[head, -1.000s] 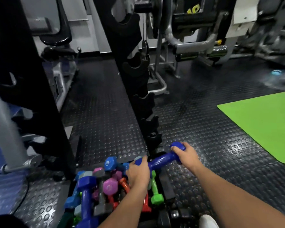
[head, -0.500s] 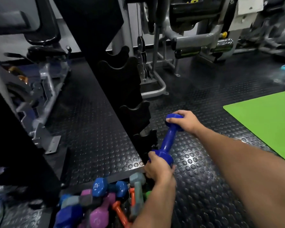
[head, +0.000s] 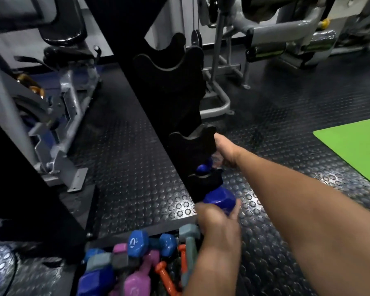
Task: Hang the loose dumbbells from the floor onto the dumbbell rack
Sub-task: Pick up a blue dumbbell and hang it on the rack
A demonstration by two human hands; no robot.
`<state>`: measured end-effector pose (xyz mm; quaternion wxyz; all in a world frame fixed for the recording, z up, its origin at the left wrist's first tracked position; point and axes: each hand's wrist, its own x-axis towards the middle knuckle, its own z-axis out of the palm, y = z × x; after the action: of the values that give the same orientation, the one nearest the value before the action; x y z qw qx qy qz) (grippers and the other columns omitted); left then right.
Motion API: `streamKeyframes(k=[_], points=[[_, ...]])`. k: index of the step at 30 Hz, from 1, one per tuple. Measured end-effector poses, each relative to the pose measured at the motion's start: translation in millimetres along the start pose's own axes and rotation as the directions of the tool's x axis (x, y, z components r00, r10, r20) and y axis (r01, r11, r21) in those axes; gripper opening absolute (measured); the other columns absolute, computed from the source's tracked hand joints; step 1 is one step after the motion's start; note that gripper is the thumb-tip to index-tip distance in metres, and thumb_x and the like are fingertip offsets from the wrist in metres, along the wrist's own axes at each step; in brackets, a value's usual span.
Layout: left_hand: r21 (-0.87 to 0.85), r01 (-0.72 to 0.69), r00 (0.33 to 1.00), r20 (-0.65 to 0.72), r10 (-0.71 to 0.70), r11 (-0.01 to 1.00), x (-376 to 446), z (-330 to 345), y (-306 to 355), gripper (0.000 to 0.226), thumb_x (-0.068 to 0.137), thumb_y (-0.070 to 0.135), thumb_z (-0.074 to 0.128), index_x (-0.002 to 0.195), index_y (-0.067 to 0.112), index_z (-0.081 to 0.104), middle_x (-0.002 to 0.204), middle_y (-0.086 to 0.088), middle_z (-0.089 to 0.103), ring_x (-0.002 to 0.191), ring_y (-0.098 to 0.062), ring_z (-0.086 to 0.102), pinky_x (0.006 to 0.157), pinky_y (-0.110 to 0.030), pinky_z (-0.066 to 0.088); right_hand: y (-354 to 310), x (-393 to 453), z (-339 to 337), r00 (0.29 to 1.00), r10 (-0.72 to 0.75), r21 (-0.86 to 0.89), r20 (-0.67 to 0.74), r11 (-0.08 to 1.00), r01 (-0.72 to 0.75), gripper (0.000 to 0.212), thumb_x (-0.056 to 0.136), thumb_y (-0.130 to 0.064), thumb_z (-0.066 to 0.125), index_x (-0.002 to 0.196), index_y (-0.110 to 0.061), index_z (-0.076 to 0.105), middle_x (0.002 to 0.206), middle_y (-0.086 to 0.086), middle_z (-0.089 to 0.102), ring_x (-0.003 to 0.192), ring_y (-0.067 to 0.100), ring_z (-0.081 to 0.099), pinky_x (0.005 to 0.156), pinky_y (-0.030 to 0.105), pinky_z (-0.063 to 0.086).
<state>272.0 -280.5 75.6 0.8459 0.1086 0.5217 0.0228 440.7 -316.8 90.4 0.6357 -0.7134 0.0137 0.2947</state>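
seating a dumbbell into the black dumbbell rack [head: 169, 86], low cradle [head: 205, 184]. floor [head: 137, 167] is studded rubber with a pile of loose dumbbells [head: 137, 259] at the rack foot. blue dumbbell [head: 219, 198] sits partly in the cradle, near end gripped by left hand [head: 219, 226], fingers wrapped on the head. right hand [head: 225, 151] is at the far end, its grip hidden, cannot tell. risk: handle misses the notch, one end slips, drops onto the pile or pinches fingers against the cradle.
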Motion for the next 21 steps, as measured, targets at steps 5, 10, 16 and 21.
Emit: streamKeyframes(k=[5, 10, 16, 21], points=[[0.179, -0.034, 0.998, 0.062, 0.023, 0.983, -2, -15, 12, 0.038, 0.094, 0.024, 0.035, 0.12, 0.009, 0.06, 0.123, -0.019, 0.059, 0.112, -0.044, 0.057, 0.088, -0.067, 0.049, 24, 0, -4, 1.0, 0.023, 0.007, 0.014, 1.0, -0.023, 0.07, 0.09, -0.081, 0.034, 0.119, -0.026, 0.067, 0.121, -0.008, 0.067, 0.114, 0.01, 0.058, 0.095, 0.033, 0.045], [0.219, -0.032, 0.999, 0.0, 0.033, 0.975, -10, -16, 9, 0.043, 0.091, 0.036, 0.039, 0.121, 0.011, 0.055, 0.119, -0.019, 0.056, 0.1, -0.042, 0.056, 0.08, -0.058, 0.054, 20, -17, 5, 0.998, 0.015, -0.124, -0.063, 0.992, -0.023, 0.062, 0.075, -0.088, 0.046, 0.096, -0.037, 0.074, 0.123, -0.012, 0.07, 0.126, 0.014, 0.056, 0.118, 0.046, 0.035], [0.499, -0.024, 1.0, 0.0, 0.027, 0.866, -4, -21, 13, 0.046, 0.091, 0.048, 0.048, 0.115, 0.012, 0.06, 0.107, -0.012, 0.059, 0.107, -0.033, 0.055, 0.097, -0.059, 0.044, 34, -12, -6, 0.995, 0.017, -0.204, -0.094, 0.978, -0.036, 0.115, 0.044, -0.111, 0.038, 0.13, -0.041, 0.066, 0.141, -0.011, 0.062, 0.133, 0.019, 0.052, 0.114, 0.053, 0.034], [0.6, -0.121, 0.992, 0.091, 0.082, 0.791, -3, -31, 29, 0.037, 0.096, 0.046, 0.042, 0.109, 0.017, 0.061, 0.109, -0.007, 0.061, 0.1, -0.028, 0.055, 0.109, -0.053, 0.035, 24, -46, -4, 0.992, -0.01, -0.227, -0.122, 0.974, -0.018, 0.123, 0.052, -0.106, 0.037, 0.141, -0.024, 0.059, 0.152, -0.001, 0.052, 0.138, 0.022, 0.049, 0.118, 0.051, 0.029]])
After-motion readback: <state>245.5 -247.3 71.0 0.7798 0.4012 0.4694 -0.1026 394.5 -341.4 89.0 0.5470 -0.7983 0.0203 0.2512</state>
